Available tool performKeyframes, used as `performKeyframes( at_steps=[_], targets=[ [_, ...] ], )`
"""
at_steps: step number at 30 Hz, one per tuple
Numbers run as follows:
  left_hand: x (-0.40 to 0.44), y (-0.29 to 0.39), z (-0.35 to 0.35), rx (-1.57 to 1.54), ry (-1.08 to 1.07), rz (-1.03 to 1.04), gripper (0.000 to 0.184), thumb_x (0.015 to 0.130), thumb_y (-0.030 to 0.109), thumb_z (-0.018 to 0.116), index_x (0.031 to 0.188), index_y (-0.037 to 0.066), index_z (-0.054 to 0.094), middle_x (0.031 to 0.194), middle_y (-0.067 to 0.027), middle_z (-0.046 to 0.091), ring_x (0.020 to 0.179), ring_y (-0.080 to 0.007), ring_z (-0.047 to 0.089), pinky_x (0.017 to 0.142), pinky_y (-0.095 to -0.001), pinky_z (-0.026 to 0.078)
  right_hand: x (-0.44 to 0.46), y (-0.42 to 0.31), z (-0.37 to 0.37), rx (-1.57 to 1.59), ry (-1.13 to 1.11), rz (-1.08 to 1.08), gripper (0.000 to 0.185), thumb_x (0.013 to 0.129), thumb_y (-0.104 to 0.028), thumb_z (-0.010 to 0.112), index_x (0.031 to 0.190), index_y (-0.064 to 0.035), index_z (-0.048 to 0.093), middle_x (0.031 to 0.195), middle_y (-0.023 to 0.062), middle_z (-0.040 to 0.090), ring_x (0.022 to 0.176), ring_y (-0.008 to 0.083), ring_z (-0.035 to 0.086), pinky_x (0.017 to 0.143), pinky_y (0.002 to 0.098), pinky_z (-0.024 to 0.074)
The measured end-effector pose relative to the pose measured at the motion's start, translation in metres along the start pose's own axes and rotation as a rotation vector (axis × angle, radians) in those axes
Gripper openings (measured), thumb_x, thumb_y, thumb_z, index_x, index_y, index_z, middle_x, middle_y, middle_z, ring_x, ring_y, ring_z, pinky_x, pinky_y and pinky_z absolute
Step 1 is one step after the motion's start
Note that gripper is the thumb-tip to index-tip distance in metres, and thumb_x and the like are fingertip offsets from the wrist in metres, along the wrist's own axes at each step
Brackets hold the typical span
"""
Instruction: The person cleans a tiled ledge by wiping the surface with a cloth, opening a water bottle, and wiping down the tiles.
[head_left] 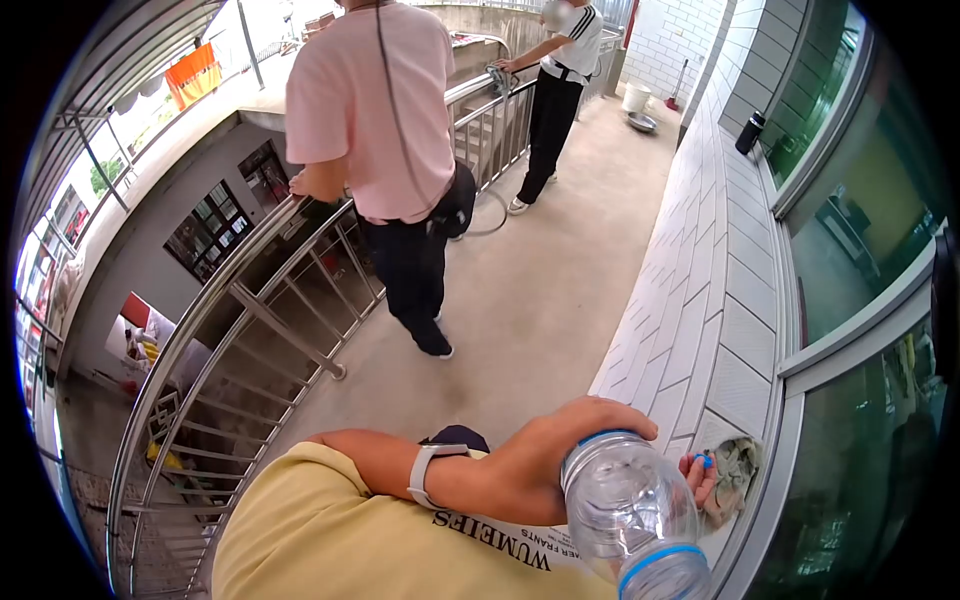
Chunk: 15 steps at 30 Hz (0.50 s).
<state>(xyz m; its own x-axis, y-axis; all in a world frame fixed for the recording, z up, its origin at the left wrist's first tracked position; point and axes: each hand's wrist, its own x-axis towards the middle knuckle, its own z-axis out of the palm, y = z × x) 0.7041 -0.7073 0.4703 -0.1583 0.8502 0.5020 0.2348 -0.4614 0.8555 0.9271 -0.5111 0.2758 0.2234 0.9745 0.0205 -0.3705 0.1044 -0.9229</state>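
Observation:
My left hand (535, 465), with a pale watch on its wrist, reaches across my yellow shirt. Its fingers wrap round a clear plastic bottle (635, 500) with blue bands. Partly hidden behind the bottle is my right hand (697, 480), only its fingers showing. A small blue cap (704, 461) sits between those fingertips. Right beside them a crumpled greyish cloth (738, 482) lies against the tiled ledge; whether my fingers touch it I cannot tell.
A metal railing (262, 310) curves along the left above a lower courtyard. Ahead stand a person in a pink shirt (385, 110) and another in white (578, 45). On the right are a tiled ledge (735, 345), glass windows and a black flask (749, 132). A bucket (636, 97) and basin (642, 122) stand far back.

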Motion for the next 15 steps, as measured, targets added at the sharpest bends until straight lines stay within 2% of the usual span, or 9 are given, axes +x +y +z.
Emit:
performKeyframes(
  at_steps=[15],
  targets=[
    [-0.001,0.0016,-0.0057,-0.01,0.019,0.014,0.067,0.066,0.008,0.084,0.124,0.005,0.051,0.119,-0.0107,0.057,0.112,-0.0262,0.055,0.096,-0.0341,0.045,-0.0058,-0.0039,0.0082,0.007,0.027,-0.004,0.034,0.091,-0.011,0.062,0.122,0.0004,0.052,0.102,0.0059,0.06,0.089,0.014,0.056,0.081,0.0257,0.0472]
  ],
)
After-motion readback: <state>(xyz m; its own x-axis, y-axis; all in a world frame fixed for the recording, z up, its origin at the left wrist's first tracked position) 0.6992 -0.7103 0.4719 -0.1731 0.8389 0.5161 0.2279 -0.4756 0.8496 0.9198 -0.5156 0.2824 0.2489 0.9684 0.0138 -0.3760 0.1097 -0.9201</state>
